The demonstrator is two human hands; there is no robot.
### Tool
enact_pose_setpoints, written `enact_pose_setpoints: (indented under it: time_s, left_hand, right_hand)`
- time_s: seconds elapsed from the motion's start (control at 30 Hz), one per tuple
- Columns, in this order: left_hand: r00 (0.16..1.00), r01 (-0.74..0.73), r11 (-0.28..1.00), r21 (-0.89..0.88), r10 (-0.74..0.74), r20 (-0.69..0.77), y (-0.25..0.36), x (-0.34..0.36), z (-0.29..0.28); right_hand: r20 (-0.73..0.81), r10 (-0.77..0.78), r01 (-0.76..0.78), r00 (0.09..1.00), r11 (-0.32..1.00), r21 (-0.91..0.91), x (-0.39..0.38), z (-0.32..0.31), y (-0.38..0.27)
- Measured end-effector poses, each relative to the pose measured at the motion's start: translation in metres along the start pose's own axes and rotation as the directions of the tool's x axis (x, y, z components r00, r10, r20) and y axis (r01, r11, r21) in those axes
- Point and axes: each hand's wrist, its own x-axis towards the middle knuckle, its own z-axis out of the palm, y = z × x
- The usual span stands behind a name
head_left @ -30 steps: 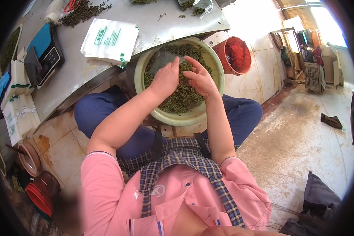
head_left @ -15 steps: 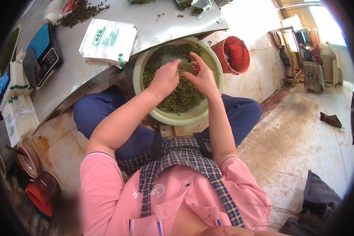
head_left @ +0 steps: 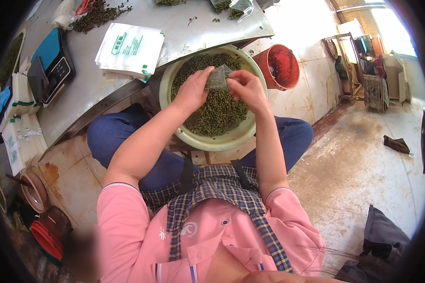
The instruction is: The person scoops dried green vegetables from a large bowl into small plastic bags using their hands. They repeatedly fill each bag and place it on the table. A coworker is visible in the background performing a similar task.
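A pale green basin (head_left: 182, 140) holding small dark green buds or berries (head_left: 215, 115) sits between my knees. Over it is a small clear plastic bag (head_left: 217, 78). My left hand (head_left: 192, 93) has its fingers closed on the bag's left side. My right hand (head_left: 244, 90) pinches the bag's right side with thumb and forefinger, its other fingers curled. Whether anything is inside the bag is too small to tell.
A metal table (head_left: 189, 26) holds a stack of white printed bags (head_left: 127, 49), an electronic device (head_left: 55, 80), paper stacks (head_left: 21, 141) and dark green plant material (head_left: 97, 16). A red bucket (head_left: 278, 66) stands right of the basin. A wire crate (head_left: 377, 92) stands far right.
The small bag has risen into clearer view over the buds. My right hand has moved slightly rightward and its fingers have closed on the bag. My left hand has shifted slightly left.
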Motion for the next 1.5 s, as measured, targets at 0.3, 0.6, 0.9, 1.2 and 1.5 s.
enact_pose_setpoints:
  time_s: [0.3, 0.6, 0.9, 1.2, 1.5]
  left_hand:
    - [0.999, 0.0, 0.968, -0.25, 0.01, 0.037, 0.011, 0.005, 0.0]
    - [1.0, 0.004, 0.945, -0.326, -0.009, -0.014, 0.02, 0.012, -0.021]
    - [0.947, -0.081, 0.996, -0.049, 0.061, -0.314, 0.063, 0.006, -0.097]
    - [0.907, 0.241, 0.854, 0.46, -0.029, -0.421, 0.036, 0.001, -0.145]
    - [0.922, 0.253, 0.809, 0.531, -0.035, -0.385, 0.032, -0.009, -0.142]
  right_hand:
    - [0.329, -0.191, 0.345, 0.925, 0.785, -0.514, -0.025, -0.009, -0.048]
    - [0.229, -0.202, 0.294, 0.952, 0.809, -0.509, -0.036, -0.017, -0.085]
    - [0.256, -0.401, 0.476, 0.88, 0.749, -0.462, 0.036, -0.019, -0.134]
    - [0.018, -0.817, 0.642, 0.577, 0.439, -0.629, 0.212, 0.033, -0.215]
    - [0.179, -0.71, 0.711, 0.681, 0.584, -0.392, 0.097, 0.065, -0.061]
